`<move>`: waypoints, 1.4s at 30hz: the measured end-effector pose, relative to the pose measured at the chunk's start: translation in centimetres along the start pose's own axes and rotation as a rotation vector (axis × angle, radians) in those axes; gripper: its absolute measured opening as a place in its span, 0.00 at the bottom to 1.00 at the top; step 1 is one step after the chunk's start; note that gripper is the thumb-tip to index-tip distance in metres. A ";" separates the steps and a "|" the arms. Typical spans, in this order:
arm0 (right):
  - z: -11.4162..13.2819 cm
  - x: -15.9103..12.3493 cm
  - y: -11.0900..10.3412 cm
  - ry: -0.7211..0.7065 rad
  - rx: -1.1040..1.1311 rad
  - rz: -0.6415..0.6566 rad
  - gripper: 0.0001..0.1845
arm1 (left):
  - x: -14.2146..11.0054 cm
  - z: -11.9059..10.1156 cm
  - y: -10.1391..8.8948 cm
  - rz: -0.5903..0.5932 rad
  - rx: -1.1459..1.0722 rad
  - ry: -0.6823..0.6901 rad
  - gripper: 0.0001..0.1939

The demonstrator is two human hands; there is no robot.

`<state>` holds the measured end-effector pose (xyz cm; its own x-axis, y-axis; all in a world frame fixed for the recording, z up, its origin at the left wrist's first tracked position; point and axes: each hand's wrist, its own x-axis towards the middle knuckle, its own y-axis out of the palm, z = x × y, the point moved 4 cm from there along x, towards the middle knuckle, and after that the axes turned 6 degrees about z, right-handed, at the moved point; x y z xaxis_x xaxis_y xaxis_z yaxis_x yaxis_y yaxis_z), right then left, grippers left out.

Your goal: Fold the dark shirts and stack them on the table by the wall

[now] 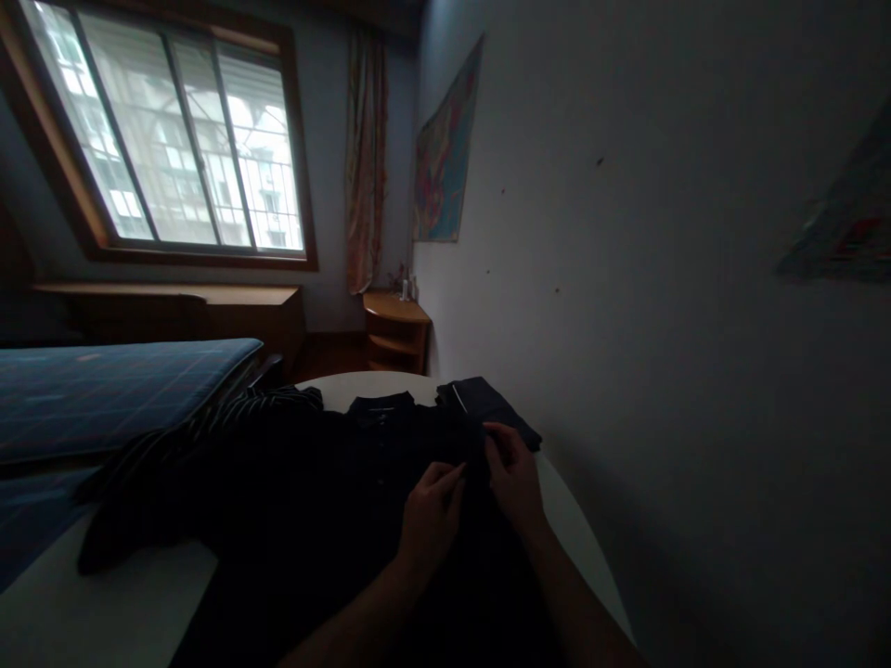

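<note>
A black collared shirt [313, 492] lies spread over a white round table [581, 529], its collar at the far side and small buttons down the front. My left hand [432, 510] is closed in a pinch on the shirt, right of the button line. Just to its right, my right hand [515, 475] pinches the shirt's cloth near the shoulder. Deep shadow hides the exact fold between the fingertips. A folded dark garment [493, 406] rests beyond my right hand at the table's edge.
Striped dark cloth [275, 401] lies at the table's far left. A blue checked mattress [125, 385] is left of the table. The pale wall [661, 371] runs close along the right. A wooden corner shelf [396, 315] and a window [195, 148] are farther back.
</note>
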<state>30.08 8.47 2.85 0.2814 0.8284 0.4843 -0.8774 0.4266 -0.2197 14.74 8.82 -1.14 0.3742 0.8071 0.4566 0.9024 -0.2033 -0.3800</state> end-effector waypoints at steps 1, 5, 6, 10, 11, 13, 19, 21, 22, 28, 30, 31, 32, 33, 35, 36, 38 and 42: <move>0.1 0.0 0.0 0.010 -0.019 -0.004 0.17 | -0.1 -0.1 0.1 0.011 0.007 0.018 0.15; 0.0 0.0 -0.1 0.016 -0.088 -0.034 0.20 | -0.5 -0.7 1.0 0.119 0.045 0.119 0.17; -0.1 0.1 -0.2 0.010 -0.101 -0.042 0.21 | -0.6 -0.7 1.2 0.155 0.050 0.139 0.18; -1.3 0.9 -1.3 -0.006 -0.070 -0.123 0.20 | -1.1 -0.8 1.8 0.251 0.091 0.177 0.25; -1.7 1.3 -1.9 0.004 -0.041 -0.151 0.21 | -1.2 -0.8 1.8 0.269 0.113 0.184 0.25; -2.7 2.1 -3.2 0.054 0.017 -0.205 0.23 | -1.4 -0.9 1.9 0.311 0.175 0.194 0.24; -5.1 6.0 -6.9 0.134 0.080 -0.296 0.20 | -1.6 -0.7 2.3 0.423 0.367 0.098 0.24; -5.6 7.7 -7.5 0.136 0.026 -0.262 0.17 | -1.6 -0.7 2.3 0.419 0.388 0.081 0.24; -5.8 8.5 -7.7 0.140 -0.007 -0.244 0.16 | -1.6 -0.7 2.2 0.407 0.392 0.077 0.24; -6.8 10.8 -7.3 0.151 -0.237 -0.159 0.13 | -1.6 -0.7 2.2 0.448 0.387 0.063 0.25; -6.9 10.5 -6.9 0.170 -0.350 -0.139 0.15 | -1.7 -0.7 2.3 0.482 0.383 0.071 0.24; -6.9 10.3 -6.8 0.178 -0.406 -0.128 0.16 | -1.8 -0.8 2.3 0.490 0.384 0.077 0.24; -6.8 10.0 -6.7 0.183 -0.454 -0.119 0.17 | -1.8 -0.8 2.4 0.496 0.386 0.082 0.23; -6.6 9.8 -6.7 0.184 -0.494 -0.117 0.16 | -1.9 -0.8 2.4 0.501 0.389 0.083 0.22; -6.0 9.3 -6.8 0.175 -0.550 -0.144 0.15 | -1.9 -0.9 2.4 0.501 0.387 0.080 0.20; -5.6 9.0 -6.9 0.162 -0.566 -0.164 0.15 | -1.8 -0.9 2.4 0.488 0.383 0.074 0.19; -4.4 8.6 -6.8 0.130 -0.583 -0.195 0.15 | -1.6 -0.8 2.2 0.427 0.365 0.053 0.19; -1.3 7.3 -4.9 0.040 -0.583 -0.177 0.15 | -0.9 0.2 1.4 0.214 0.265 -0.035 0.24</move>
<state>36.99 12.92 6.37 0.4274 0.7351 0.5262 -0.4621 0.6779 -0.5718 15.67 7.89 -2.22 0.5370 0.7814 0.3180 0.7158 -0.2226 -0.6619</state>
